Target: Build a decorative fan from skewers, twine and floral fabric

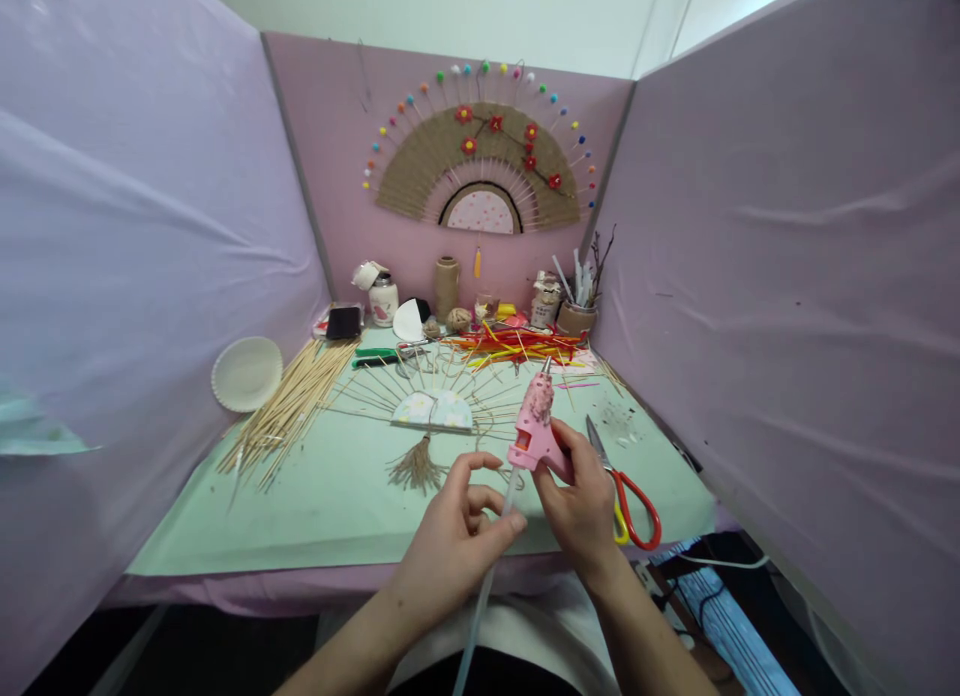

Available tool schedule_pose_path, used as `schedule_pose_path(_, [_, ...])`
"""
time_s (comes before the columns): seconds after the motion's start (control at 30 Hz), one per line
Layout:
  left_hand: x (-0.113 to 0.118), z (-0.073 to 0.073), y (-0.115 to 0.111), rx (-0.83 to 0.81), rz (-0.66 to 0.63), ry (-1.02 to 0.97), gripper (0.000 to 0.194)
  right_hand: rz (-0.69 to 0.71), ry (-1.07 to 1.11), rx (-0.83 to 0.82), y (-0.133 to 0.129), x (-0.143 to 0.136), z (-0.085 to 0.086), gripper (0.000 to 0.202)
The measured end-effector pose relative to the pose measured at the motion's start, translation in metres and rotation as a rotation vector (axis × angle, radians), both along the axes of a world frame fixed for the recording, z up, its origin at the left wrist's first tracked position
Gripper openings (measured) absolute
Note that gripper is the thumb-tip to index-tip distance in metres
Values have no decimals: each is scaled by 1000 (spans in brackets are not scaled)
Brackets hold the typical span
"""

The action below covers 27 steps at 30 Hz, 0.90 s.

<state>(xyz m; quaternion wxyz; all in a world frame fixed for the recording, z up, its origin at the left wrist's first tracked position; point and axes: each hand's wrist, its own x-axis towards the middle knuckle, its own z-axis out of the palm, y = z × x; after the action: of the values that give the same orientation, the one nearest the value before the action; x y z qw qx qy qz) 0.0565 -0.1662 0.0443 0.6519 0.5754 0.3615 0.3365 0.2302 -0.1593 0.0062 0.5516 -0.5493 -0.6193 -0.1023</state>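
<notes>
My right hand is wrapped around the handle of a pink glue gun, its nozzle pointing away from me. A long translucent glue stick runs out of the gun's rear toward my lap. Over that stick, just behind the gun, lies the thumb of my left hand, with the other fingers curled. Beyond my hands a half-round patterned piece lies flat, thin sticks fanning out from it. A twine tassel rests at its near edge. Scissors with red and yellow handles lie beside my right hand.
Bamboo sticks are heaped at left beside a white dish. Red and yellow strips, green-handled pliers, jars and a twine spool line the back. A large decorated fan hangs on the rear panel.
</notes>
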Motion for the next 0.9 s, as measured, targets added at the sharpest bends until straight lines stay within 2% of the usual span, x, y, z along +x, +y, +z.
schedule_pose_path(0.1, [0, -1, -2, 123, 32, 21, 58, 17, -19, -6, -1, -1, -1, 41])
schedule_pose_path(0.27, [-2, 1, 0, 224, 15, 77, 47, 59, -35, 13, -3, -2, -3, 43])
schedule_pose_path(0.7, [-6, 5, 4, 236, -17, 84, 43, 91, -47, 12, -5, -5, -3, 42])
schedule_pose_path(0.9, [-7, 5, 7, 166, -27, 28, 44, 81, -65, 22, -4, -5, -6, 41])
